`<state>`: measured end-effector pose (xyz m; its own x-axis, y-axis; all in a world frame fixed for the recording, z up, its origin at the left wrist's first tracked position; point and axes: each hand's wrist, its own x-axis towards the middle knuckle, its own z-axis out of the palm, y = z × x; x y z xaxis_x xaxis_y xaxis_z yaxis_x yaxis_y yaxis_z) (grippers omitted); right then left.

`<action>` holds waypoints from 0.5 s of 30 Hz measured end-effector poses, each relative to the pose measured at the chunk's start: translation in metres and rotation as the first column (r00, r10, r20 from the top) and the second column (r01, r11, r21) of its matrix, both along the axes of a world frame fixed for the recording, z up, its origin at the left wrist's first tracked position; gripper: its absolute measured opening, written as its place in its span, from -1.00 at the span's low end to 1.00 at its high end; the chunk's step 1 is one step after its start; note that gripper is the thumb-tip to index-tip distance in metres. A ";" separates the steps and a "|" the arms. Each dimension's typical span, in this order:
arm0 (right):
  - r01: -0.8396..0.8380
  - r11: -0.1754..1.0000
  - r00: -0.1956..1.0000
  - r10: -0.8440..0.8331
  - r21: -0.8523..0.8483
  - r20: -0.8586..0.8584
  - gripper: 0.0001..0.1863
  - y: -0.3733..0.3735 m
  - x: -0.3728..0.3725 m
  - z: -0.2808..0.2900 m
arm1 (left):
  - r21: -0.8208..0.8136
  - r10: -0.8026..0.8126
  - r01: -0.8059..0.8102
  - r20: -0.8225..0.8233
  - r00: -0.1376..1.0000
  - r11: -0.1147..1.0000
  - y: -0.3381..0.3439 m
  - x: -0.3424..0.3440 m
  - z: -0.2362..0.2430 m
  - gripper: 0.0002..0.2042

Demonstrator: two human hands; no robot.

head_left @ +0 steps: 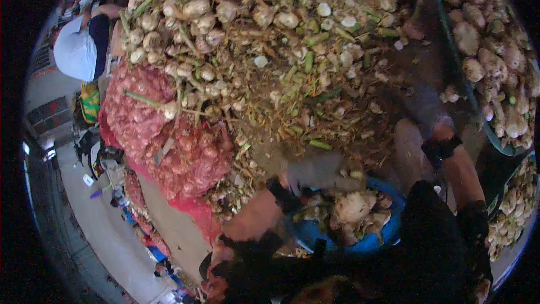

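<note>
My left hand (323, 171), in a greyish glove, is blurred above the far rim of a blue basin (297, 235). A small pale piece shows by its fingertips, but I cannot make out whether it is held. Inside the basin lie garlic bulbs (353, 207) with bits of stem and husk. My right hand (423, 104), also gloved, is smeared by motion at the right side of the garlic heap, close to a green-rimmed tub (471, 97). Its fingers and anything in them cannot be made out.
A large heap of garlic bulbs (197, 8) and cut green stems spreads ahead. Pink mesh sacks (191, 160) full of bulbs stand at the left. More bulbs (500, 62) fill the tub at right. Another person (79, 50) in a pale head covering sits at the far left.
</note>
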<state>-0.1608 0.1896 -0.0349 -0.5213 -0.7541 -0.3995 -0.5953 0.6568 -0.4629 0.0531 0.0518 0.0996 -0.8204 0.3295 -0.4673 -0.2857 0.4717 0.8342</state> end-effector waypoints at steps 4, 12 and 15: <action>0.077 0.993 0.993 -0.084 0.087 0.078 -0.65 0.004 0.006 -0.011 | -0.657 0.749 -0.670 -0.237 0.619 0.345 -0.082 0.013 -0.063 -0.66; -0.042 0.984 0.961 0.087 -0.171 0.263 -0.67 -0.008 0.025 0.018 | -0.709 0.776 -0.677 -0.308 0.550 0.198 -0.109 0.066 -0.104 -0.61; 0.024 0.989 0.984 -0.049 0.146 0.170 -0.62 -0.006 0.015 0.015 | -0.414 0.984 -0.899 -0.041 0.172 0.140 -0.092 0.064 -0.095 -0.63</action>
